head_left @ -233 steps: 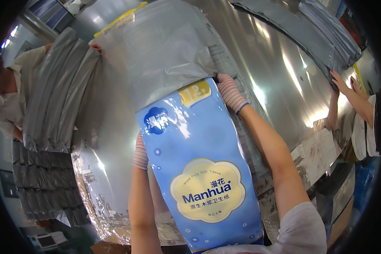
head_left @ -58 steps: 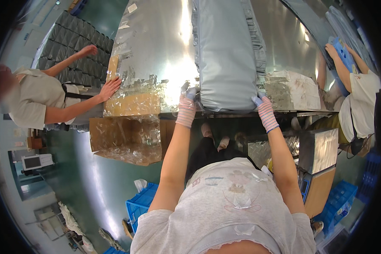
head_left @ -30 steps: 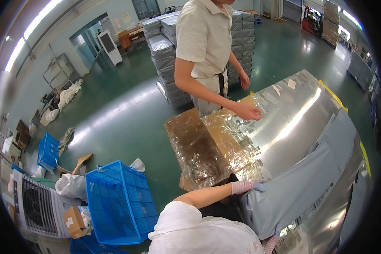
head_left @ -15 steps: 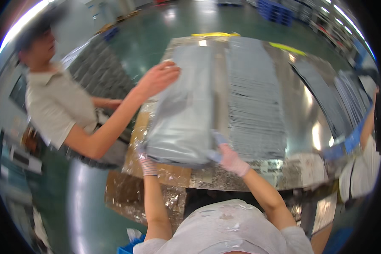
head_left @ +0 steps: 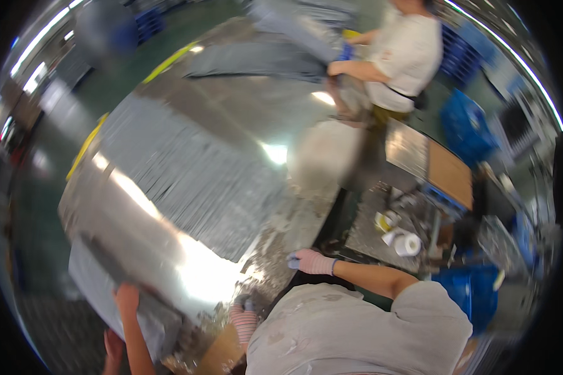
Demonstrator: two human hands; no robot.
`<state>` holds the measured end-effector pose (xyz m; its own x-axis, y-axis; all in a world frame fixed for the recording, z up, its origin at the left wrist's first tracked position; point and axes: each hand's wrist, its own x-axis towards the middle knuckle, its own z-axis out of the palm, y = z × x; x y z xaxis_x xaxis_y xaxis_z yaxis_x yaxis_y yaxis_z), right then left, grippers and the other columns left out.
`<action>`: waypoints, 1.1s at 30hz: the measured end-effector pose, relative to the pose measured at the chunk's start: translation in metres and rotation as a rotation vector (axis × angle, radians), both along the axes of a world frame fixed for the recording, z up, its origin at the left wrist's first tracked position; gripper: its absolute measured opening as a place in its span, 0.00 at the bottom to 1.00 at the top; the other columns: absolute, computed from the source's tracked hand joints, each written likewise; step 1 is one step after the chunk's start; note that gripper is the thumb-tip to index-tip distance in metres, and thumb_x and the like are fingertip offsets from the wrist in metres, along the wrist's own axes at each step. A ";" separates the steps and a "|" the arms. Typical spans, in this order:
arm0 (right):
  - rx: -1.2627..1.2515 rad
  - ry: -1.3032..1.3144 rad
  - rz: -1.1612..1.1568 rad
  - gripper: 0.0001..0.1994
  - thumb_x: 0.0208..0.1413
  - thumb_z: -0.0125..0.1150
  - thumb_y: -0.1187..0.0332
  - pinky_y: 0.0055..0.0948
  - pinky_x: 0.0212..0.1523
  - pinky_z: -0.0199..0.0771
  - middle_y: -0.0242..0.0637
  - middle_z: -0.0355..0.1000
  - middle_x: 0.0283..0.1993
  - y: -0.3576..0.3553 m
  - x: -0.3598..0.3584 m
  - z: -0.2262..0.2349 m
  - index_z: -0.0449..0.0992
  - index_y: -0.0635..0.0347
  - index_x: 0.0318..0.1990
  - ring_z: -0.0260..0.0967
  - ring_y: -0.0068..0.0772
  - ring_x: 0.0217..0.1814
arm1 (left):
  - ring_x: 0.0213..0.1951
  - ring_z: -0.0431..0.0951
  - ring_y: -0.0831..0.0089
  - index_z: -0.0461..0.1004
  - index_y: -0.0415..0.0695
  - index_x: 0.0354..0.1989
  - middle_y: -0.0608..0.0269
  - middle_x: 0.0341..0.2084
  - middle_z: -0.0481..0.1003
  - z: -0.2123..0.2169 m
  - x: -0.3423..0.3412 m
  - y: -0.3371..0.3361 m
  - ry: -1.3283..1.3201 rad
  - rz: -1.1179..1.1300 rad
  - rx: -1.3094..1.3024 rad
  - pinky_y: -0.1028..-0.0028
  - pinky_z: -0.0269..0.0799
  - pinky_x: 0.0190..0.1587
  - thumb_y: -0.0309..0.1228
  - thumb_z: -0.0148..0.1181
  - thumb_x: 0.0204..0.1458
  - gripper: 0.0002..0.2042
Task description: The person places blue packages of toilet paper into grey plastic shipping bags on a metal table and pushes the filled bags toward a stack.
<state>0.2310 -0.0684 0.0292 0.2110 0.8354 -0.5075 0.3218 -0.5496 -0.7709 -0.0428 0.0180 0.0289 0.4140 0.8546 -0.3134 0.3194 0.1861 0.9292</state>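
Two gloved hands rest at the shiny metal surface (head_left: 219, 125) edge: right hand (head_left: 309, 261) flat, grip empty; left hand (head_left: 244, 315) indistinct. Grey bag (head_left: 116, 294) lies at eight o'clock, a co-worker's hand (head_left: 126, 299) on it.

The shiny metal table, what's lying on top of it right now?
The metal table carries a wide layer of flat grey bags; a co-worker's hand presses a grey bundle at its near-left corner. Glare hides the surface beside it.
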 end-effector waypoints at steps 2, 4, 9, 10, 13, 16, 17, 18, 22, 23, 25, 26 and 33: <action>0.073 -0.066 -0.112 0.17 0.53 0.51 0.58 0.32 0.46 0.67 0.46 0.73 0.40 -0.011 0.017 0.002 0.73 0.59 0.45 0.69 0.44 0.43 | 0.22 0.70 0.74 0.72 0.37 0.39 0.60 0.22 0.74 0.009 0.018 0.040 0.263 -0.181 0.231 0.74 0.68 0.26 0.23 0.51 0.48 0.10; 0.124 0.051 -0.371 0.17 0.53 0.51 0.58 0.31 0.46 0.67 0.45 0.73 0.40 -0.037 0.034 -0.010 0.72 0.60 0.45 0.69 0.42 0.43 | 0.19 0.68 0.81 0.70 0.37 0.44 0.63 0.20 0.72 0.079 0.067 0.071 0.047 -0.260 -0.182 0.82 0.63 0.20 0.27 0.51 0.51 0.12; 0.133 0.027 -0.466 0.17 0.53 0.51 0.60 0.30 0.47 0.67 0.45 0.73 0.40 -0.039 0.054 -0.001 0.72 0.63 0.44 0.70 0.39 0.43 | 0.20 0.67 0.83 0.71 0.37 0.41 0.64 0.20 0.72 0.118 0.077 0.128 0.050 -0.155 0.103 0.82 0.61 0.21 0.27 0.52 0.51 0.11; 0.120 -0.099 -0.414 0.16 0.53 0.51 0.60 0.31 0.47 0.67 0.46 0.73 0.41 -0.035 0.058 0.011 0.73 0.63 0.43 0.70 0.40 0.44 | 0.20 0.66 0.83 0.72 0.37 0.40 0.65 0.20 0.72 0.128 0.088 0.129 0.029 -0.118 0.128 0.82 0.61 0.22 0.27 0.52 0.51 0.11; 0.133 -0.097 -0.393 0.16 0.53 0.50 0.61 0.33 0.46 0.67 0.48 0.72 0.41 -0.032 0.070 0.007 0.73 0.63 0.43 0.70 0.43 0.44 | 0.22 0.65 0.83 0.72 0.36 0.39 0.70 0.20 0.69 0.140 0.106 0.124 0.114 -0.113 0.133 0.82 0.62 0.25 0.26 0.51 0.49 0.10; 0.133 -0.189 -0.423 0.14 0.51 0.50 0.64 0.33 0.44 0.68 0.50 0.72 0.37 -0.031 0.094 -0.004 0.74 0.62 0.41 0.70 0.45 0.43 | 0.23 0.65 0.84 0.73 0.38 0.40 0.69 0.21 0.70 0.132 0.151 0.116 0.077 -0.230 0.061 0.82 0.62 0.25 0.28 0.57 0.50 0.10; 0.130 -0.210 -0.386 0.14 0.49 0.52 0.64 0.34 0.43 0.69 0.50 0.72 0.36 -0.023 0.103 -0.008 0.74 0.62 0.39 0.70 0.47 0.41 | 0.24 0.67 0.83 0.73 0.39 0.40 0.68 0.24 0.72 0.104 0.145 0.122 0.040 -0.234 0.101 0.81 0.64 0.28 0.28 0.58 0.50 0.11; 0.190 -0.221 -0.363 0.14 0.49 0.53 0.62 0.37 0.45 0.67 0.50 0.71 0.39 -0.016 0.113 -0.016 0.73 0.62 0.40 0.68 0.49 0.43 | 0.28 0.70 0.80 0.73 0.36 0.41 0.66 0.26 0.74 0.103 0.152 0.124 0.060 -0.225 0.192 0.80 0.66 0.33 0.27 0.58 0.48 0.12; 0.167 -0.598 -0.258 0.21 0.46 0.54 0.61 0.40 0.55 0.58 0.49 0.64 0.51 0.032 0.140 -0.012 0.68 0.60 0.48 0.59 0.49 0.53 | 0.35 0.76 0.64 0.73 0.43 0.44 0.53 0.34 0.76 0.089 0.164 0.175 0.398 -0.265 0.449 0.69 0.70 0.39 0.39 0.58 0.46 0.18; 0.137 -0.687 -0.247 0.23 0.46 0.54 0.60 0.41 0.57 0.55 0.49 0.62 0.54 0.044 0.147 -0.010 0.67 0.59 0.50 0.57 0.49 0.56 | 0.37 0.75 0.60 0.73 0.43 0.44 0.51 0.35 0.76 0.085 0.170 0.192 0.484 -0.284 0.545 0.67 0.69 0.41 0.41 0.58 0.45 0.19; 0.148 -0.861 -0.195 0.26 0.45 0.54 0.59 0.44 0.60 0.50 0.49 0.58 0.57 0.064 0.158 -0.013 0.64 0.59 0.53 0.53 0.49 0.59 | 0.40 0.74 0.56 0.73 0.45 0.45 0.51 0.35 0.75 0.079 0.189 0.231 0.705 -0.333 0.634 0.64 0.68 0.43 0.42 0.57 0.44 0.20; 0.155 -0.950 -0.177 0.27 0.45 0.54 0.59 0.45 0.61 0.47 0.50 0.56 0.58 0.074 0.163 -0.015 0.63 0.59 0.54 0.51 0.49 0.61 | 0.41 0.74 0.57 0.73 0.46 0.45 0.52 0.34 0.76 0.075 0.201 0.253 0.836 -0.366 0.630 0.64 0.68 0.43 0.41 0.58 0.44 0.20; 0.074 -0.992 0.009 0.33 0.44 0.50 0.54 0.49 0.64 0.37 0.54 0.49 0.62 0.083 0.174 -0.022 0.58 0.63 0.57 0.41 0.52 0.66 | 0.42 0.75 0.59 0.75 0.48 0.37 0.53 0.35 0.76 0.027 0.262 0.392 1.224 -0.420 0.910 0.64 0.70 0.43 0.31 0.54 0.44 0.11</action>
<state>0.4054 0.0142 0.0068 0.5049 0.8617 -0.0514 0.8435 -0.5051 -0.1828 0.2190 0.4104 0.0563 0.5509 0.8298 -0.0890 0.8120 -0.5576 -0.1724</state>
